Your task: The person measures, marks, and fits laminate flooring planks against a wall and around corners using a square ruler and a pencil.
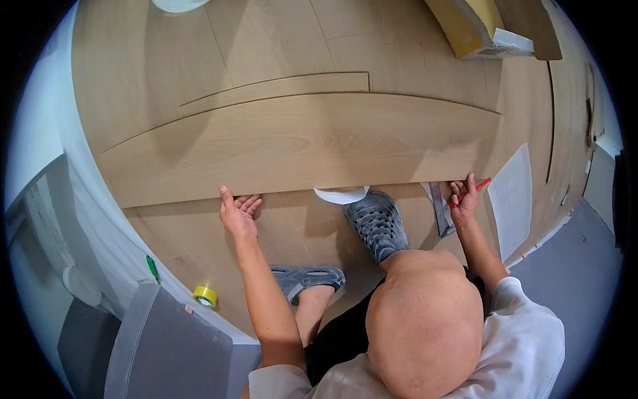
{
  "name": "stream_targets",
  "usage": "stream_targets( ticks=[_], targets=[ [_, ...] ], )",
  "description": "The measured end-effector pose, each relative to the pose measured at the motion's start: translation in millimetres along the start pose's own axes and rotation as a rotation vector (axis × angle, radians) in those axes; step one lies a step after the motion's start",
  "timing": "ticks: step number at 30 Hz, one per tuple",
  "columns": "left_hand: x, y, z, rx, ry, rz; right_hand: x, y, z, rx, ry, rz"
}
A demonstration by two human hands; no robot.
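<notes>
A long pale wooden plank (pixel 306 136) lies across the view above my feet. My left hand (pixel 238 213) grips its near edge toward the left, thumb on the edge and fingers curled. At the plank's near right, my right hand (pixel 463 203) holds a red pencil (pixel 483 183) and takes hold of the same edge. Beside that hand a grey metal square (pixel 440 216) lies partly under the plank, and a white sheet or disc (pixel 340 194) shows from beneath its middle. Narrower cut boards (pixel 279 86) lie just beyond it.
Wood flooring (pixel 272 40) surrounds me. An open carton (pixel 472 30) stands top right, white underlay (pixel 510 199) lies right. At lower left are yellow tape (pixel 205 296), a green-handled tool (pixel 152 267) and grey panels (pixel 166 346). My feet in grey clogs (pixel 372 223) are below the plank.
</notes>
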State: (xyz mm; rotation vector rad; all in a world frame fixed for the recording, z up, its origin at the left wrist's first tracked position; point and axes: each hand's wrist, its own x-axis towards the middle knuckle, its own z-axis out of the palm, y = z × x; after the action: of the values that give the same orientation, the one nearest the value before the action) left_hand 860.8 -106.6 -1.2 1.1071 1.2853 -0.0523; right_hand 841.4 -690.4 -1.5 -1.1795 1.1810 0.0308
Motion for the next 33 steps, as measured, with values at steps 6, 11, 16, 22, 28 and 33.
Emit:
stream_targets(
  ticks=[6, 11, 16, 22, 28, 33],
  targets=[
    [-2, 0, 6, -0.015, 0.025, 0.031, 0, -3, 0, 0.0, -0.032, 0.001],
    [0, -1, 3, -0.024, 0.039, 0.03, 9, 0, -4, -0.025, 0.002, 0.057],
    [3, -5, 3, -0.04, 0.058, 0.032, 19, 5, -20, -0.054, -0.021, 0.005],
    [-1, 0, 5, -0.057, 0.035, 0.035, 19, 3, -20, -0.054, -0.089, 0.083],
    [-2, -1, 7, -0.073, 0.033, 0.057, 13, -3, -8, -0.077, -0.037, 0.039],
    [-3, -1, 8, -0.079, 0.064, 0.049, 6, -4, 4, -0.094, -0.008, 0.035]
  ],
)
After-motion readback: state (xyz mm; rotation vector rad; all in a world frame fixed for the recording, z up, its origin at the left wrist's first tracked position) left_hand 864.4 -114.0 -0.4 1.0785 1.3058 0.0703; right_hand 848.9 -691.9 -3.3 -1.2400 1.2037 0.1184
